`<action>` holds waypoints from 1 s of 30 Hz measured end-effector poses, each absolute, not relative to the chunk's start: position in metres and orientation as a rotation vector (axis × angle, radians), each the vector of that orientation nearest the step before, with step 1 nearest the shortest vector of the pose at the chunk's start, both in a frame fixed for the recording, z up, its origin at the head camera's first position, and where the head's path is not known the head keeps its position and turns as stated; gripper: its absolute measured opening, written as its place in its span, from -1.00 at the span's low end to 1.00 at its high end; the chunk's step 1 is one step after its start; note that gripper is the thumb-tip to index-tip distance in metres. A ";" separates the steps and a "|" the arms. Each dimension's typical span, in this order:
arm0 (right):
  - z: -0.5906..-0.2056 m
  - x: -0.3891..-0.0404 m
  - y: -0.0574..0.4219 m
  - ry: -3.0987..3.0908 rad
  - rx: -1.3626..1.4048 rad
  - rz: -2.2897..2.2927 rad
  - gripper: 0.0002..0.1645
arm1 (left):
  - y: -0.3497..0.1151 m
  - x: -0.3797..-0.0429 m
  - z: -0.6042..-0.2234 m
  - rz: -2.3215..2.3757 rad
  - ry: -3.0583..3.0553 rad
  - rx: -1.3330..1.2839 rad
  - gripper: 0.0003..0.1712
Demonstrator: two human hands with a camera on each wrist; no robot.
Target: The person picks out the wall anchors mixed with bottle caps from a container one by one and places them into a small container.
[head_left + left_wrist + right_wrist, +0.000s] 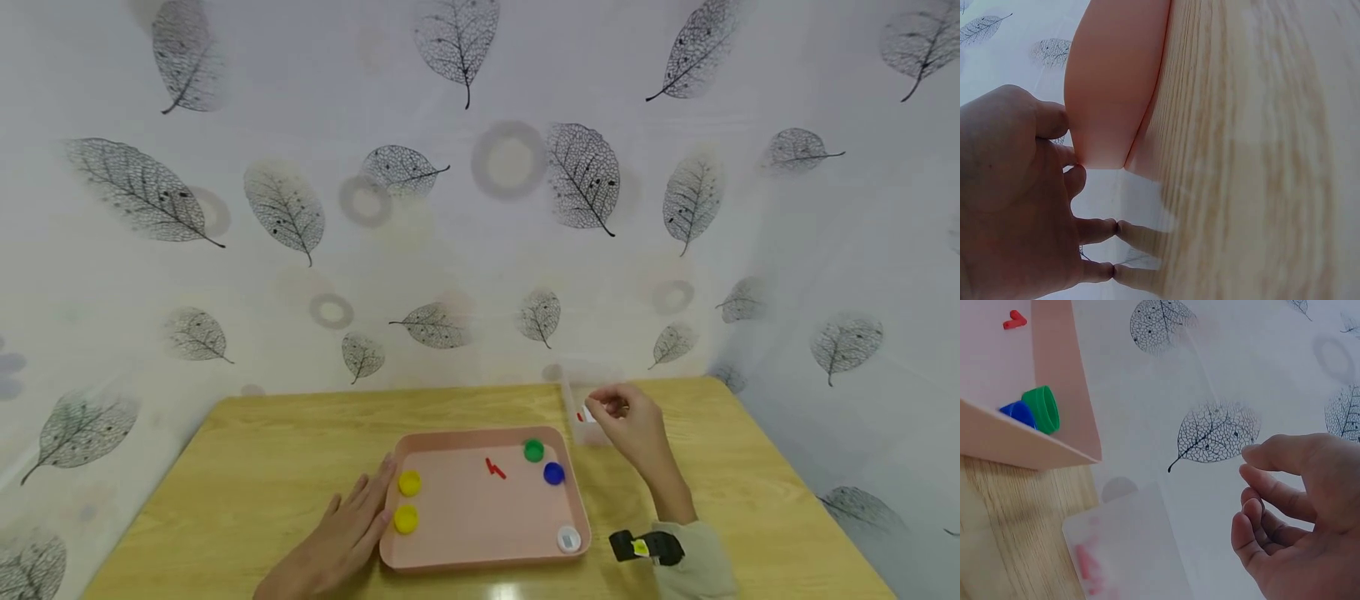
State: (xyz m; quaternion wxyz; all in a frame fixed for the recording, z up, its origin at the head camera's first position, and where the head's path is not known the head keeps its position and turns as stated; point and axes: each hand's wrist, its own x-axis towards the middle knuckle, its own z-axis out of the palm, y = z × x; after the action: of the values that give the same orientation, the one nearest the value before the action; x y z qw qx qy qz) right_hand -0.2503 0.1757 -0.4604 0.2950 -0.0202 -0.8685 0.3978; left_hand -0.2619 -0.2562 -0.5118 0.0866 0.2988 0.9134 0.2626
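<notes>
My left hand (348,529) rests against the left side of a pink tray (480,562), fingers along its rim and thumb at its lower left. In the left wrist view its fingertips touch the tray wall (1113,81) and the tabletop. My right hand (630,421) hovers over a translucent box (592,433) at the tray's back right. Its fingers bend loosely, thumb tip near the index finger, and nothing shows between them in the right wrist view. Small red pieces (1085,562) show blurred through the box wall. Two red sticks (495,469) lie in a V on the tray.
In the tray, two yellow caps (408,482) sit at the left, a green cap (533,451) and a blue cap (553,473) at the back right. A white round piece (568,539) lies in the front right corner. A leaf-patterned curtain (480,250) hangs behind the wooden table (300,442).
</notes>
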 end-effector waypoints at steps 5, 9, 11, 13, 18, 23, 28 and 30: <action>-0.462 -0.255 0.161 -2.313 0.040 1.067 -0.89 | -0.255 -0.265 -0.513 0.782 2.722 0.877 -0.28; -0.465 -0.257 0.150 -2.316 0.082 1.088 -0.88 | -0.254 -0.267 -0.516 0.777 2.739 0.887 -0.28; -0.466 -0.258 0.144 -2.324 0.088 1.102 -0.88 | -0.254 -0.267 -0.516 0.774 2.742 0.894 -0.28; -0.466 -0.257 0.138 -2.334 0.105 1.112 -0.88 | -0.254 -0.267 -0.516 0.773 2.743 0.897 -0.28; -0.467 -0.256 0.122 -2.368 0.144 1.140 -0.89 | -0.255 -0.267 -0.515 0.783 2.732 0.905 -0.29; -0.473 -0.257 0.106 -2.379 0.185 1.138 -0.86 | -0.256 -0.266 -0.513 0.790 2.730 0.919 -0.29; -0.483 -0.262 0.092 -2.407 0.223 1.116 -0.84 | -0.257 -0.266 -0.513 0.791 2.730 0.915 -0.29; -0.488 -0.263 0.088 -2.432 0.242 1.115 -0.85 | -0.257 -0.266 -0.513 0.796 2.729 0.911 -0.29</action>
State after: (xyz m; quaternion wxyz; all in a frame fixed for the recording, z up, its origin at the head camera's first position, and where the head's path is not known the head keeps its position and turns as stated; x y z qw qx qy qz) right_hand -0.2629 0.0875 -0.4876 0.2258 0.0878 -0.8819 0.4044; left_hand -0.2655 -0.2565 -0.5126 0.0782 0.3044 0.9114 0.2657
